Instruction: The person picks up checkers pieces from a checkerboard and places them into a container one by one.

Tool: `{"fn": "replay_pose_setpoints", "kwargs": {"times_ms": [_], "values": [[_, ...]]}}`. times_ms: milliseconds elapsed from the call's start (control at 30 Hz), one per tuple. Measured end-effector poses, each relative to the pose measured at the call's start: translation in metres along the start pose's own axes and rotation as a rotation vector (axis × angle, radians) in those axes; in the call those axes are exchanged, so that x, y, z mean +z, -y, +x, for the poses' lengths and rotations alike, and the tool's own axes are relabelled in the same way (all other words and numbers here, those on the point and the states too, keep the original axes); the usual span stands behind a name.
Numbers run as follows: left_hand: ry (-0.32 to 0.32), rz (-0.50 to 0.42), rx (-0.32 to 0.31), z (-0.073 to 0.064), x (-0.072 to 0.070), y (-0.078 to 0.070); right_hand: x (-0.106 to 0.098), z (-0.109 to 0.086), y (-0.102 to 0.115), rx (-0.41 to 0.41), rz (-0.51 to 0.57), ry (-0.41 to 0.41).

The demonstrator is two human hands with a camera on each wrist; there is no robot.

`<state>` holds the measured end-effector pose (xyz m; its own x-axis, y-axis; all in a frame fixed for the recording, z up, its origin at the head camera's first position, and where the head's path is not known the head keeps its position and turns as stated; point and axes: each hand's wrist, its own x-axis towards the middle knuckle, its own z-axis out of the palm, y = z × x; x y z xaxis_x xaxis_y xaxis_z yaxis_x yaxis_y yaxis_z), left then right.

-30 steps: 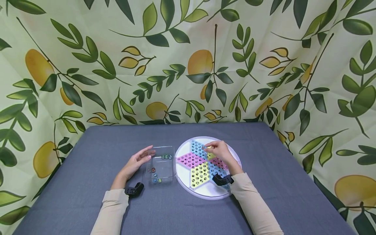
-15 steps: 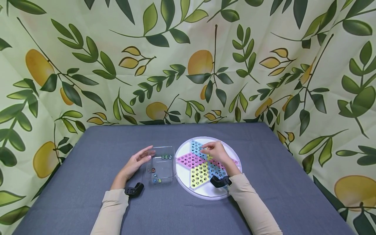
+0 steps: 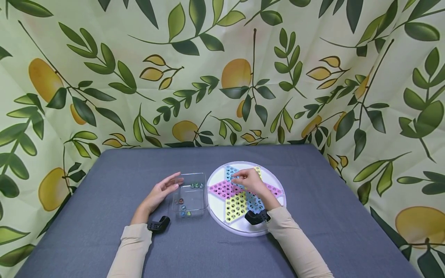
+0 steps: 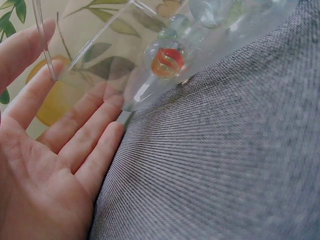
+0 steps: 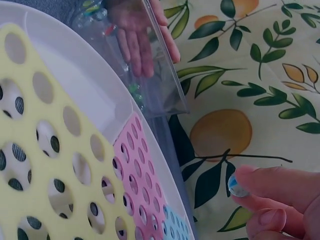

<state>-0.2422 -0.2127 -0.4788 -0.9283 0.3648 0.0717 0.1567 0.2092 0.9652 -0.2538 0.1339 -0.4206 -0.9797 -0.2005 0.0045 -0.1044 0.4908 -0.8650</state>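
My right hand (image 3: pixel 255 183) is over the far part of a round white Chinese checkers board (image 3: pixel 216 178). Between its thumb and finger it pinches a blue-and-white marble (image 5: pixel 235 187), plain in the right wrist view. The board carries a star of blue, pink and yellow perforated sections, partly covered by that hand and forearm. To the left, my left hand (image 3: pixel 158 196) rests with straight fingers at the side of a clear plastic box (image 3: pixel 196 199). Inside the box lie several glass marbles, among them an orange-red one (image 4: pixel 167 62) and a green group (image 3: pixel 197 185) toward the back.
A grey-blue cloth (image 3: pixel 139 166) covers the table under box and board. Behind it hangs a patterned curtain (image 3: pixel 208 96) of leaves and yellow fruit. Black wrist cameras (image 3: pixel 159 224) sit on both wrists. The box stands close against the board's left rim.
My right hand has moved left over the board, from near the far yellow point toward the blue section. My left hand and the box stay where they were.
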Motion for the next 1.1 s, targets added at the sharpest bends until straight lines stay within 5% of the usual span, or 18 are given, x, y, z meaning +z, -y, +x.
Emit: {"fn": "replay_pose_setpoints", "kwargs": {"times_ms": [1100], "values": [[-0.002, 0.004, -0.008, 0.0, 0.0, 0.0, 0.036, -0.007, 0.023, -0.08, -0.023, 0.091]]}}
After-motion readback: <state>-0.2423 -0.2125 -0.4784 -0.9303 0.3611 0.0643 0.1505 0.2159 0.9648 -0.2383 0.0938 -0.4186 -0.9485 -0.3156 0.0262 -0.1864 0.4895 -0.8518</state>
